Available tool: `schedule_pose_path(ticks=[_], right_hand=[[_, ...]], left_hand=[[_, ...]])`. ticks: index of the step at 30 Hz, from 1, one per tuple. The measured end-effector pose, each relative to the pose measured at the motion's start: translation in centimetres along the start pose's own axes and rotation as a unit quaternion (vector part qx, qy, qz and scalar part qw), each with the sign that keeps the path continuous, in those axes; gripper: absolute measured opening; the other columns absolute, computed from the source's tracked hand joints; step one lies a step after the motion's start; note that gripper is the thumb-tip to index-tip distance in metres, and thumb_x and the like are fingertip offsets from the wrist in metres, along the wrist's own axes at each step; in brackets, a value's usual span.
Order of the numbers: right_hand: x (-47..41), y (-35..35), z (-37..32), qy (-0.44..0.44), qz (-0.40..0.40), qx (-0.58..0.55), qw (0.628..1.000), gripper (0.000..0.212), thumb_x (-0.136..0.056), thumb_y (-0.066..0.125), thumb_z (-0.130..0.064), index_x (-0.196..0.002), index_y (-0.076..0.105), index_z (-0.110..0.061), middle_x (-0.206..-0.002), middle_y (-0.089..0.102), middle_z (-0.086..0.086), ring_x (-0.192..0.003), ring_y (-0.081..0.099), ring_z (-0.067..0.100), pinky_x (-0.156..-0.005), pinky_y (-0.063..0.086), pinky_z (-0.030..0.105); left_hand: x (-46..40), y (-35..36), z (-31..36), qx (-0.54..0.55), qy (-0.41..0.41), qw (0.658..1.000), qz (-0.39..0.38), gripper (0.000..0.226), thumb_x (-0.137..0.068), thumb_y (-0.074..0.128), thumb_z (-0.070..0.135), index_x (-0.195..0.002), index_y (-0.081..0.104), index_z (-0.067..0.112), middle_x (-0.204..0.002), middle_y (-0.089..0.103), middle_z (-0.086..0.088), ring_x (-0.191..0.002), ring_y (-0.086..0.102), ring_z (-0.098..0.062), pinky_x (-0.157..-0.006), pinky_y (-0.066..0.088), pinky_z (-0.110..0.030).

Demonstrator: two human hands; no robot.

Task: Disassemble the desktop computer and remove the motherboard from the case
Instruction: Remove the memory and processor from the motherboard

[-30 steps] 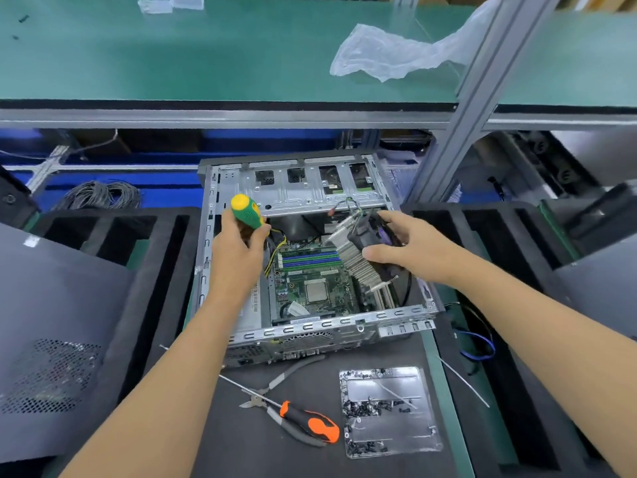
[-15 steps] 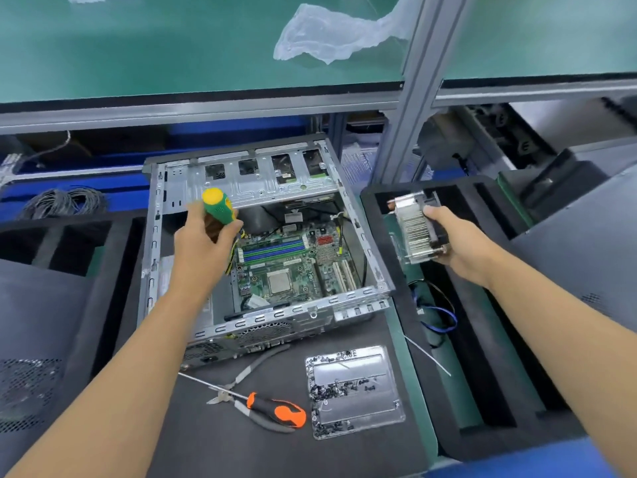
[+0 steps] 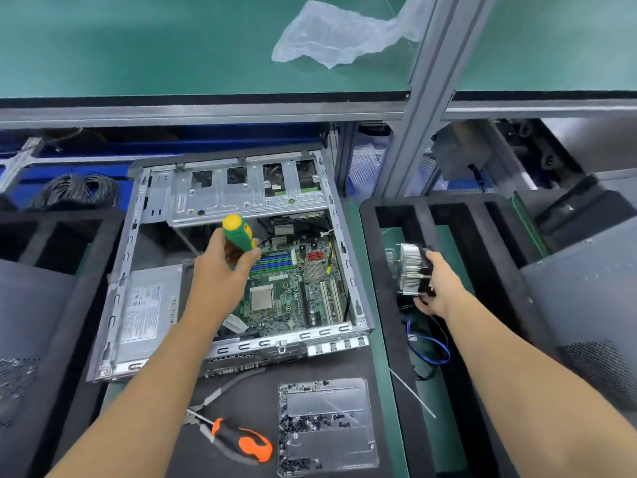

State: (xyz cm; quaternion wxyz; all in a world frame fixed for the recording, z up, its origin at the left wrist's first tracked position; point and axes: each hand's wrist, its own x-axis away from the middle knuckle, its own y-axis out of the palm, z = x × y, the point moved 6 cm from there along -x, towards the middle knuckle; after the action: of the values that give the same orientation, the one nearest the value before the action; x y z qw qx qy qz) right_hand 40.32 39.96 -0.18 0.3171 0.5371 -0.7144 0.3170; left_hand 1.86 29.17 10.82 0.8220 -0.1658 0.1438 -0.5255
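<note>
At the far left, a power supply [image 3: 144, 305] was seen lying in the case [image 3: 120, 270], apparently not yet taken out. A screwdriver [image 3: 239, 232], green with a yellow cap, was gripped in the left hand [image 3: 220, 270], the fingers curled round its handle, above the board's left edge; the tip could not be seen. The motherboard [image 3: 293, 291] was seated in the case, with the bare CPU [image 3: 262, 299] exposed, so the cooler stage was judged done. Memory sticks [image 3: 275, 262] and some cables appeared to be left in place, and the board's screws could not be made out. In front of the case, pliers [image 3: 227, 432] and a tray [image 3: 327, 426] holding loose screws were laid, suggesting several fasteners already out. To the right, the cooler [image 3: 410, 269] was held in the right hand [image 3: 434, 291], the fingers wrapped round it, low over a slot of the foam rack [image 3: 482, 305]; whether it was touching the rack could not be told. What was left, by this judgement: setting the cooler down, unplugging cables, undoing the board's screws and lifting it out.
</note>
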Motion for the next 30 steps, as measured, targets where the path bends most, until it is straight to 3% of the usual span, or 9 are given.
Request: schedule_pose_path(ticks=[3, 5, 6, 9, 13, 18, 21, 26, 30], right_hand=[[-1.8, 0.8, 0.2, -0.012, 0.015, -0.024, 1.000, 0.051, -0.070, 0.071, -0.058, -0.102, 0.062, -0.019, -0.086, 0.070, -0.001, -0.075, 0.064, 0.019, -0.065, 0.048, 0.030], [-2.6, 1.3, 0.3, -0.037, 0.036, -0.063, 0.997, 0.048, -0.068, 0.077, -0.051, -0.093, 0.059, -0.015, -0.090, 0.072, 0.004, -0.074, 0.070, 0.023, -0.061, 0.057, 0.034], [-3.1, 1.5, 0.4, -0.047, 0.044, -0.085, 0.994, 0.047, -0.069, 0.078, -0.050, -0.090, 0.056, -0.014, -0.098, 0.073, 0.007, -0.084, 0.072, 0.026, -0.070, 0.061, 0.041], [-4.2, 2.2, 0.8, -0.047, 0.051, -0.122, 0.990, 0.044, -0.073, 0.078, -0.048, -0.088, 0.058, -0.012, -0.121, 0.066, 0.011, -0.111, 0.062, 0.030, -0.091, 0.051, 0.059], [-5.8, 2.7, 1.1, -0.032, 0.035, -0.151, 0.987, 0.057, -0.082, 0.071, -0.051, -0.121, 0.057, -0.011, -0.116, 0.067, 0.009, -0.101, 0.067, 0.032, -0.092, 0.053, 0.052], [-7.6, 2.4, 1.5, -0.015, 0.029, -0.055, 0.998, 0.030, -0.092, 0.050, -0.035, -0.110, 0.057, -0.012, -0.116, 0.064, 0.008, -0.109, 0.062, 0.026, -0.096, 0.049, 0.048], [-7.9, 1.8, 1.3, -0.042, 0.052, 0.046, 0.997, 0.038, -0.096, 0.044, -0.027, -0.124, 0.058, -0.007, -0.111, 0.058, 0.011, -0.102, 0.056, 0.027, -0.092, 0.048, 0.044], [-7.1, 1.4, 0.7, -0.119, 0.114, 0.144, 0.976, 0.044, -0.100, 0.048, -0.028, -0.136, 0.052, -0.002, -0.130, 0.056, 0.017, -0.111, 0.054, 0.035, -0.085, 0.043, 0.033], [-5.6, 1.4, 0.8, -0.138, 0.121, 0.145, 0.972, 0.051, -0.098, 0.052, -0.027, -0.142, 0.044, -0.004, -0.137, 0.052, 0.017, -0.121, 0.050, 0.036, -0.096, 0.041, 0.038]], left_hand=[[0.0, 0.1, -0.5, -0.002, -0.010, 1.000, 0.003, 0.028, -0.088, 0.070, 0.029, -0.097, 0.053, 0.049, -0.102, 0.071, 0.015, -0.098, 0.065, -0.002, -0.091, 0.051, -0.033], [0.1, 0.0, -0.8, -0.009, -0.014, 1.000, 0.004, 0.027, -0.088, 0.070, 0.029, -0.099, 0.053, 0.048, -0.103, 0.071, 0.014, -0.100, 0.065, -0.003, -0.091, 0.051, -0.033], [0.1, 0.0, -1.0, -0.014, -0.015, 1.000, 0.003, 0.026, -0.088, 0.070, 0.029, -0.100, 0.053, 0.046, -0.103, 0.071, 0.014, -0.100, 0.065, -0.003, -0.090, 0.051, -0.032], [0.2, 0.1, -0.9, -0.026, -0.016, 1.000, -0.001, 0.027, -0.089, 0.070, 0.027, -0.099, 0.053, 0.046, -0.102, 0.070, 0.018, -0.098, 0.064, 0.002, -0.088, 0.049, -0.026], [0.5, 0.4, -0.6, -0.046, -0.013, 0.999, -0.012, 0.027, -0.089, 0.070, 0.025, -0.094, 0.053, 0.045, -0.100, 0.069, 0.019, -0.094, 0.061, 0.009, -0.081, 0.045, -0.016], [0.6, 0.4, -0.9, -0.040, -0.027, 0.999, -0.022, 0.022, -0.090, 0.070, 0.024, -0.098, 0.055, 0.037, -0.102, 0.070, 0.017, -0.098, 0.064, 0.001, -0.086, 0.047, -0.022], [0.5, 0.4, -1.0, -0.032, -0.031, 0.999, -0.026, 0.021, -0.090, 0.069, 0.023, -0.101, 0.056, 0.035, -0.103, 0.071, 0.017, -0.099, 0.064, 0.002, -0.086, 0.046, -0.020], [0.5, 0.7, -1.3, -0.026, -0.037, 0.998, -0.043, 0.021, -0.090, 0.069, 0.022, -0.103, 0.058, 0.032, -0.103, 0.069, 0.019, -0.098, 0.062, 0.007, -0.084, 0.044, -0.012], [0.4, 0.8, -1.2, -0.037, -0.028, 0.998, -0.048, 0.023, -0.088, 0.071, 0.024, -0.107, 0.058, 0.031, -0.102, 0.069, 0.018, -0.096, 0.062, 0.008, -0.083, 0.044, -0.010]])
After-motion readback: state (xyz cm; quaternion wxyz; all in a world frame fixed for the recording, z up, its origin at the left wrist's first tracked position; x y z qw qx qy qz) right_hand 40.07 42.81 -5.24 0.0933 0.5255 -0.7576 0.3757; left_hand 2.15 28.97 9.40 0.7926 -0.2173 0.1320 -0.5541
